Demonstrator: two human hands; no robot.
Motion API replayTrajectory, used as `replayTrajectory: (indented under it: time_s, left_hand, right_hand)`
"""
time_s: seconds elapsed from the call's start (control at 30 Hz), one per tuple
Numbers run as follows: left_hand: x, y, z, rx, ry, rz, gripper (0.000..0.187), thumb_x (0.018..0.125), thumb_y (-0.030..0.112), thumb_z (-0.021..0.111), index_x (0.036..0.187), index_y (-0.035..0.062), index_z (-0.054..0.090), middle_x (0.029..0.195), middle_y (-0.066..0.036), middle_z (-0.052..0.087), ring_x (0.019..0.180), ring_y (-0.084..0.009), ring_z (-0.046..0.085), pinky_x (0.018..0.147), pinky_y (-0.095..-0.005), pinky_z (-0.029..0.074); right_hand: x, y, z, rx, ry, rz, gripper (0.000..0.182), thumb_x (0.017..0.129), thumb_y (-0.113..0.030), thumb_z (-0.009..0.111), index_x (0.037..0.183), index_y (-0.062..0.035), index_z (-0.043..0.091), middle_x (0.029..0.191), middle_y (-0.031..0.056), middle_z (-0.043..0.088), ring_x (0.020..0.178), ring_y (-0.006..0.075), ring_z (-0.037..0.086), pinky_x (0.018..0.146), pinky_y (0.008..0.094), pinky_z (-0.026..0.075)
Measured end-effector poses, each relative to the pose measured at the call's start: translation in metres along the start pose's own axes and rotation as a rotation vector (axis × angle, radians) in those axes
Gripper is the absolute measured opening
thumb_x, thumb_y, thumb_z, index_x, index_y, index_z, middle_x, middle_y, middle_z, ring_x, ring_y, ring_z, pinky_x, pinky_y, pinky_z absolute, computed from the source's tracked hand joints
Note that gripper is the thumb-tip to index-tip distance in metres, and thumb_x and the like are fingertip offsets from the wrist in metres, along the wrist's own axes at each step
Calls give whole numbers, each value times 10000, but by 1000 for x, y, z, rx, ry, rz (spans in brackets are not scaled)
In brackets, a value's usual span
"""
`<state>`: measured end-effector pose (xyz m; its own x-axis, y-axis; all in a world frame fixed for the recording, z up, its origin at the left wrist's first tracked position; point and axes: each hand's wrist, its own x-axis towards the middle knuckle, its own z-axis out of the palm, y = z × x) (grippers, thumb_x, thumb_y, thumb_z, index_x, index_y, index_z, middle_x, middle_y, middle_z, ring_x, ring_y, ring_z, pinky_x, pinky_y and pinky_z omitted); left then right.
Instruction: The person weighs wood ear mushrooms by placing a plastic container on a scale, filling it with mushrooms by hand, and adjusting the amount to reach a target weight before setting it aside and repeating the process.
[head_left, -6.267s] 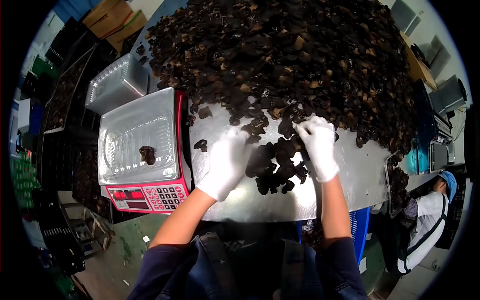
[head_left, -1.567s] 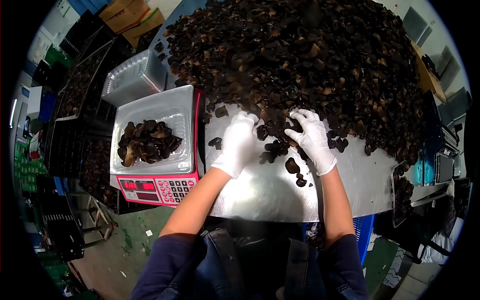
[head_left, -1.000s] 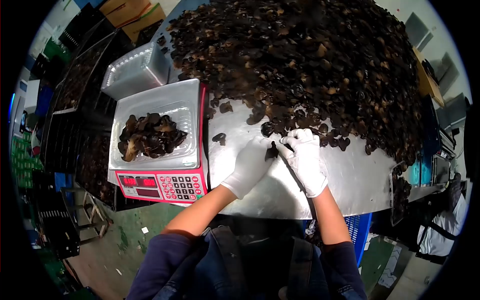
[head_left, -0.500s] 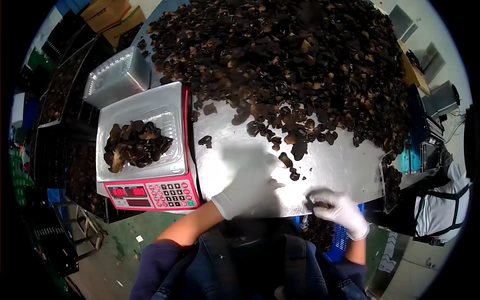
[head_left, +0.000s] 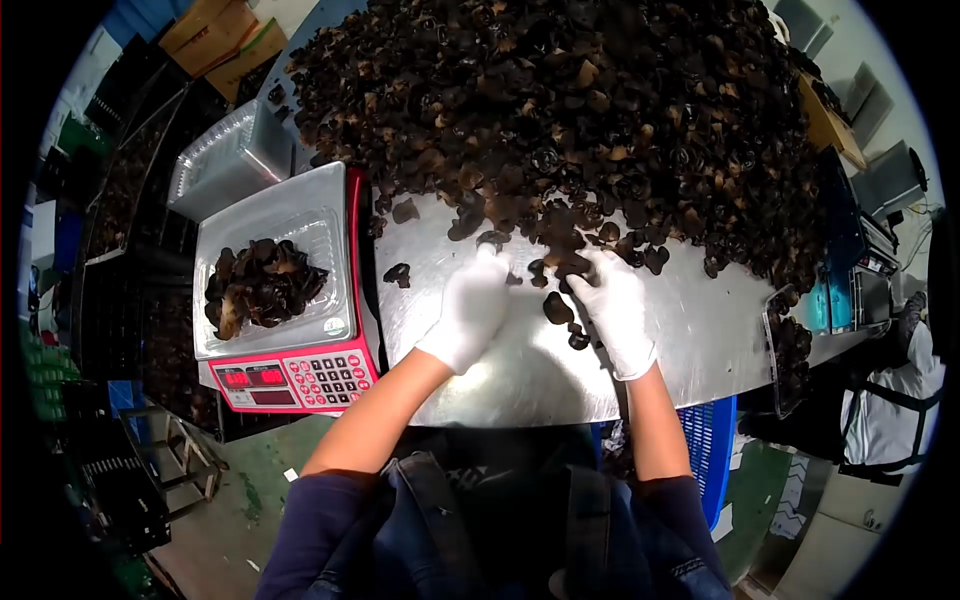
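Note:
My left hand (head_left: 473, 312), in a white glove, reaches over the metal table with its fingers drawn together on a dark wood ear mushroom (head_left: 493, 239). My right hand (head_left: 618, 318), gloved too, has thumb and forefinger closed about another wood ear mushroom (head_left: 570, 262) at the front of the large heap (head_left: 560, 110). Loose pieces lie between and beside the hands. To the left, a clear plastic tray (head_left: 318, 225) of wood ears rests on a red and silver digital scale (head_left: 300, 382), whose red digits are too blurred to read.
Stacked clear trays (head_left: 232, 160) stand behind the scale. A blue basket (head_left: 708, 455) sits below the table's front edge (head_left: 520, 418). Another clear tray (head_left: 790, 350) with mushrooms is at the right edge. Dark racks (head_left: 130, 200) line the left side.
My right hand has moved from the table's front edge, where it held something dark, forward to the heap. My left hand, blurred before, has gone forward to a loose piece.

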<state>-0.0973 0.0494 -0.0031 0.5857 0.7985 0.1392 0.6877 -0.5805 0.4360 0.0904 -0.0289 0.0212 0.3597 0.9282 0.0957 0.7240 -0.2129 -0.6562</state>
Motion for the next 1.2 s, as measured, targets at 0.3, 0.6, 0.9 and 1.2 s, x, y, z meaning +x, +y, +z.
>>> replayTrajectory:
  time_s: [0.3, 0.6, 0.9, 1.2]
  left_hand:
    - [-29, 3, -28, -169, -98, -159, 428, 810, 175, 690, 1205, 39, 595, 1149, -164, 596, 913, -369, 653, 791, -446, 540]
    - [-34, 7, -30, -109, -85, -121, 438, 811, 248, 711, 1174, 29, 604, 1111, -148, 577, 1012, -352, 602, 841, -424, 520]
    - [-37, 2, -52, -142, 101, -282, 485, 789, 95, 718, 1245, 27, 565, 1216, -165, 527, 1094, -340, 530, 957, -411, 471]
    - [-40, 17, -24, -395, 12, -87, 429, 823, 104, 646, 1234, 27, 551, 1160, -181, 558, 1112, -369, 534, 948, -432, 476]
  right_hand:
    - [-19, 28, -19, 26, 271, -181, 282, 822, -2, 686, 1102, -37, 691, 998, 152, 688, 906, 276, 672, 796, 351, 536]
    - [-75, 42, -25, -330, -179, -428, 385, 860, -130, 641, 1241, -84, 623, 1319, 126, 597, 1252, 318, 543, 1055, 443, 422]
    - [-137, 33, -139, -723, -232, -32, 284, 763, -172, 733, 1027, -88, 674, 844, 130, 671, 750, 327, 662, 656, 414, 526]
    - [-59, -24, 19, 14, 1, -333, 256, 830, -46, 666, 1076, -113, 667, 886, 79, 641, 736, 259, 648, 656, 350, 531]
